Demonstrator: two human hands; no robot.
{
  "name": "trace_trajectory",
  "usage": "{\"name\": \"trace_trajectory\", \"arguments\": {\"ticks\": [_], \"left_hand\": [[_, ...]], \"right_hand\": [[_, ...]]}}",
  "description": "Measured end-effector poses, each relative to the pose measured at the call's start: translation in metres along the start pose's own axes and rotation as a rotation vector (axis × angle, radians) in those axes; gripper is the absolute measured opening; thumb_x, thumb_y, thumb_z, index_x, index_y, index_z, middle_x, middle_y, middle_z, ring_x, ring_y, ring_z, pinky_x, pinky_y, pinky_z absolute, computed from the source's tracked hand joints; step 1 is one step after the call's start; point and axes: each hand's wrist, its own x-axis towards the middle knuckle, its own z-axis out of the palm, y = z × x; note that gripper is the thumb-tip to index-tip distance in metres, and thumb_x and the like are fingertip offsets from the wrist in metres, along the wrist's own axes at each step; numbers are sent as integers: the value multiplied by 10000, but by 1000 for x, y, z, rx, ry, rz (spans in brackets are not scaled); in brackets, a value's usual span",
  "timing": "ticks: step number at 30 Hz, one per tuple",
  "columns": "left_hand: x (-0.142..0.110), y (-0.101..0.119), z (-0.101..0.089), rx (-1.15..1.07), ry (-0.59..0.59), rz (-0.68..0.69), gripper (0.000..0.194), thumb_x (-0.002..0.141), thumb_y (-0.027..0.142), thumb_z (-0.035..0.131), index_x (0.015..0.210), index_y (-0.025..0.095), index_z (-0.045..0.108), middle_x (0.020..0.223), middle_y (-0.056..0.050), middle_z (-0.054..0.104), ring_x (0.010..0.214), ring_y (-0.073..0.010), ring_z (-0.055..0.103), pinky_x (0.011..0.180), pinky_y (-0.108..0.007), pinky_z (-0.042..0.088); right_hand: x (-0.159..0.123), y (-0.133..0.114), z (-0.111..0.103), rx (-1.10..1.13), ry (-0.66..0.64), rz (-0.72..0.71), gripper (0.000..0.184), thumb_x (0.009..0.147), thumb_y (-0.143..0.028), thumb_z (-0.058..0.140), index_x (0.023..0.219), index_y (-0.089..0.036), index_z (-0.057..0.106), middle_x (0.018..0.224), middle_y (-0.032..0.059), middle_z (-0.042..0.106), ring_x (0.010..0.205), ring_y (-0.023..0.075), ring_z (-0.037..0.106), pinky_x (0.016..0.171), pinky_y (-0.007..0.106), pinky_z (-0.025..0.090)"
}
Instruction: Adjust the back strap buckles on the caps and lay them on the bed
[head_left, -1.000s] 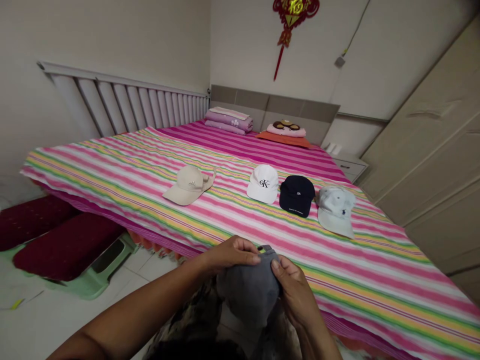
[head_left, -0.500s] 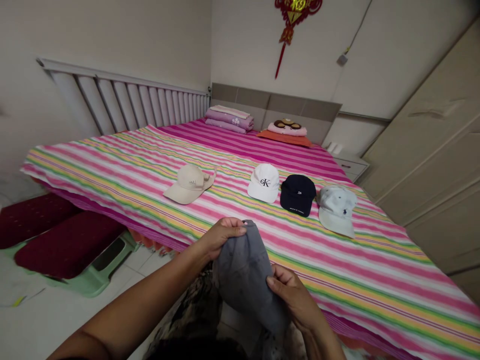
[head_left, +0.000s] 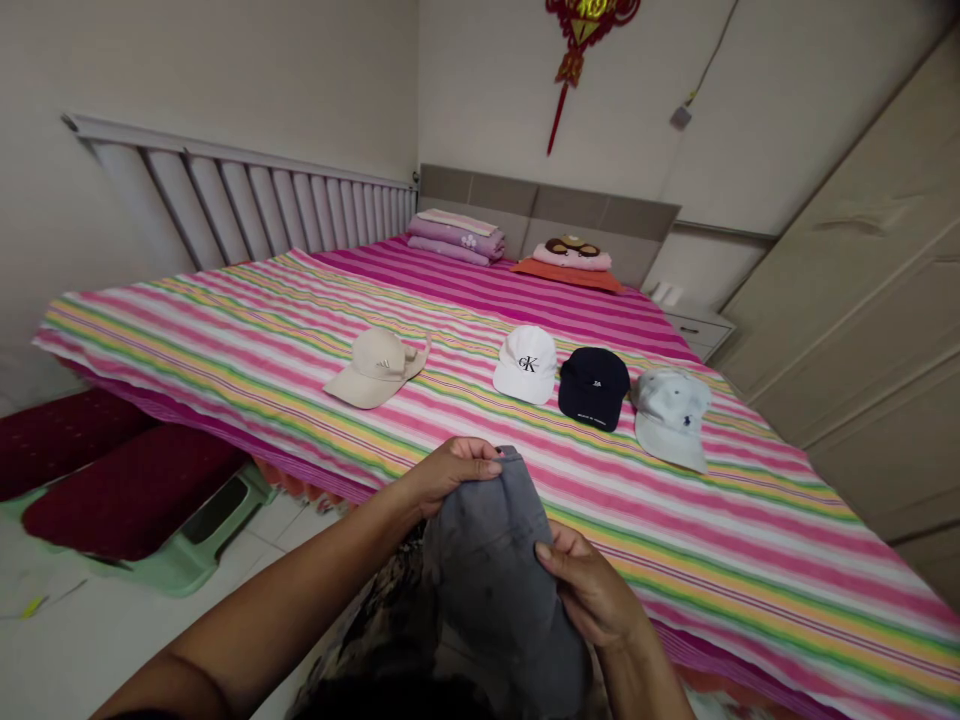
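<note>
Fingers (head_left: pixel 469 446) clamped on the grey cap (head_left: pixel 495 560), both hands at work! Left hand (head_left: pixel 442 478) pinches its upper edge, right hand (head_left: pixel 596 590) grips the side lower down, all at the near edge of the striped bed (head_left: pixel 697 570). A second ago they sat close together; now they're spread wider, left one higher, more grey cloth showing. Beige cap (head_left: pixel 375 365), white cap (head_left: pixel 525 370), navy cap (head_left: pixel 594 390), pale blue cap (head_left: pixel 671 420): unmoved on the bed.

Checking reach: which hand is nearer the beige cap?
Left: the left hand is in front and right of the beige cap; the right hand is farther right.
</note>
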Motion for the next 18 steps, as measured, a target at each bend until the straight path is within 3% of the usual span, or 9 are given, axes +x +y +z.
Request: {"name": "trace_trajectory", "arguments": {"ticks": [5,10,14,18], "left_hand": [[-1,4,-3,32,-11,11,260,479,247,770,621,103,606,523,9,597,437,-66,509,467,-175,375],[-2,2,-7,61,-90,-7,233,505,227,759,672,104,651,598,-15,637,504,-83,548,519,-188,399],[-1,-1,-10,38,-93,3,225,513,229,756,671,108,650,598,-14,636,502,-83,544,516,-189,398],[-1,-2,-10,27,-98,11,238,507,233,760,671,108,642,613,-15,637,525,-89,552,541,-197,412]], "right_hand": [[1,-1,-3,27,56,-30,301,658,-282,682,934,-173,634,877,78,693,770,210,638,720,331,457],[3,-2,-2,55,131,-46,226,760,-354,571,848,-166,660,815,75,691,736,200,620,684,310,447],[2,1,-7,26,147,-19,168,658,-292,685,754,-160,646,656,24,658,592,154,580,594,258,421],[-2,1,-7,-10,150,-17,233,582,-280,740,729,-163,603,623,-6,621,545,127,544,548,234,401]]}}
